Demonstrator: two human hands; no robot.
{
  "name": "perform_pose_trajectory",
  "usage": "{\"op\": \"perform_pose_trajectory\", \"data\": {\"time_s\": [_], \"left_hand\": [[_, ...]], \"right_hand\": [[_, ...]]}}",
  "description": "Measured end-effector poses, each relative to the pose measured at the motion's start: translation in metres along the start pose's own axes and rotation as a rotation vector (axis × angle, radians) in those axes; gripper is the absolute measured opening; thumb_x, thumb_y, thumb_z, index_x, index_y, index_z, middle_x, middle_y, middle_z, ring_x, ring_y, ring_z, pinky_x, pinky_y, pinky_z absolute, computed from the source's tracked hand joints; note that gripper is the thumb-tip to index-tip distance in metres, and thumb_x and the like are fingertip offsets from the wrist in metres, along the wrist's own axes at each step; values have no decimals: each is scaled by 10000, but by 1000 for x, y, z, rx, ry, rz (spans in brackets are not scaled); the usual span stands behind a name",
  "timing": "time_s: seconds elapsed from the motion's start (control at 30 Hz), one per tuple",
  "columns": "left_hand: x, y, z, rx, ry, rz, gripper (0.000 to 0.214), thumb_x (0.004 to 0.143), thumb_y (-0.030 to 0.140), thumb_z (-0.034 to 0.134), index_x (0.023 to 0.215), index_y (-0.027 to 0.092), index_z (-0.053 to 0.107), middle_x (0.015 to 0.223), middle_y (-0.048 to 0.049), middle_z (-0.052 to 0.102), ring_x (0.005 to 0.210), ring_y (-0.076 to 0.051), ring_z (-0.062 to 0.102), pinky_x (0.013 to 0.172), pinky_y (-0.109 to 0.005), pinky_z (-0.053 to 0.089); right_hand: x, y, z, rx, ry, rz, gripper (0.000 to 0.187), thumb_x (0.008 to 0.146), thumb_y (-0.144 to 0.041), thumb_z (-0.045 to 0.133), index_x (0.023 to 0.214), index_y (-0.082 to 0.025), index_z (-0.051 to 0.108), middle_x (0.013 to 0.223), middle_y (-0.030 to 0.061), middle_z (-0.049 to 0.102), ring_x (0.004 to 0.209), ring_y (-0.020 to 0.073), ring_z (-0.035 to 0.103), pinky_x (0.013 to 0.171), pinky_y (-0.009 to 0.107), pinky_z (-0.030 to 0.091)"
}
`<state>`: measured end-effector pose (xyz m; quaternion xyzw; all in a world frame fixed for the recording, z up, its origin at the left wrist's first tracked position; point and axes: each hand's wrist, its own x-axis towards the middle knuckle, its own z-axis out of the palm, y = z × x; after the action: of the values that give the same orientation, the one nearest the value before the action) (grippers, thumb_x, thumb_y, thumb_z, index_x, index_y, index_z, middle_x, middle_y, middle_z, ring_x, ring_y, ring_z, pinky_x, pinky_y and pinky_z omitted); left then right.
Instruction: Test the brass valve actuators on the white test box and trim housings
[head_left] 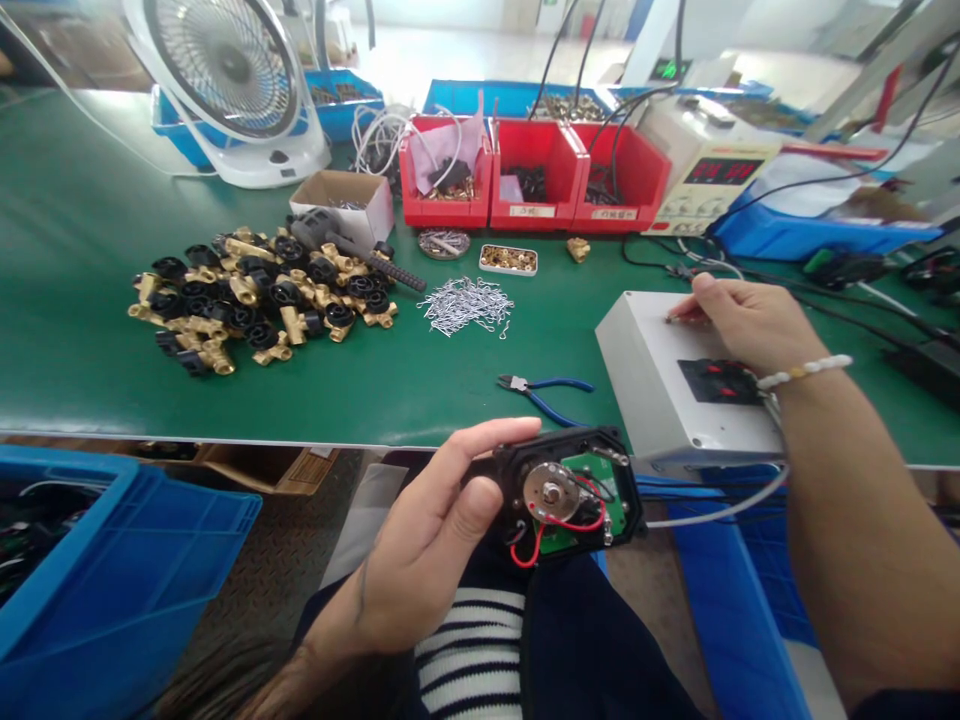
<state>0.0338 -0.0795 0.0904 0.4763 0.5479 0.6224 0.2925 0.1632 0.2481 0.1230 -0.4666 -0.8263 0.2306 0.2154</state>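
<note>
Green desk (90, 330). Black housing (568, 495) with green board (600, 478), red wires (570, 525), silver disc (551, 491). White box (660, 390), black-and-red switch (718, 381). Blue-handled pliers (544, 391). Brass-and-black valve pile (259, 297). Three red bins (534, 175), blue crate (112, 580). Sleeve (469, 650) striped navy and white.

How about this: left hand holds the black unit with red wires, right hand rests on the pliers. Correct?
No. In the head view the right hand rests on the grey box, not the pliers, which lie untouched. The left hand does hold the black unit.
</note>
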Motion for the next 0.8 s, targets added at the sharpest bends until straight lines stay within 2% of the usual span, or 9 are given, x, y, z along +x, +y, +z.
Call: {"op": "perform_pose_trajectory", "data": {"time_s": [0.4, 0.63, 0.8], "left_hand": [[0, 2, 0, 81, -2, 41, 382, 1037, 232, 427, 1396, 353, 475, 1363, 111, 558, 1254, -1, 513, 1067, -23, 348], [2, -2, 3, -30, 2, -62, 338, 1059, 297, 372, 1357, 399, 497, 1346, 144, 555, 1226, -2, 516, 1036, -31, 364], [1, -4, 2, -54, -1, -87, 330, 1056, 335, 376, 1354, 401, 502, 1354, 134, 548, 1219, -24, 520, 1033, -62, 385]], "right_hand": [[-1, 1, 0, 24, -4, -14, 447, 1019, -323, 446, 924, 18, 719, 867, 146, 696, 711, 73, 563, 745, 212, 406], [9, 5, 1, 50, 3, 44, 361, 1014, -217, 487, 776, -64, 712, 790, 92, 696, 649, 79, 563, 694, 182, 410], [9, 6, -1, 51, -1, 32, 362, 1014, -238, 489, 800, -62, 722, 805, 103, 698, 659, 77, 561, 708, 186, 407]]}}
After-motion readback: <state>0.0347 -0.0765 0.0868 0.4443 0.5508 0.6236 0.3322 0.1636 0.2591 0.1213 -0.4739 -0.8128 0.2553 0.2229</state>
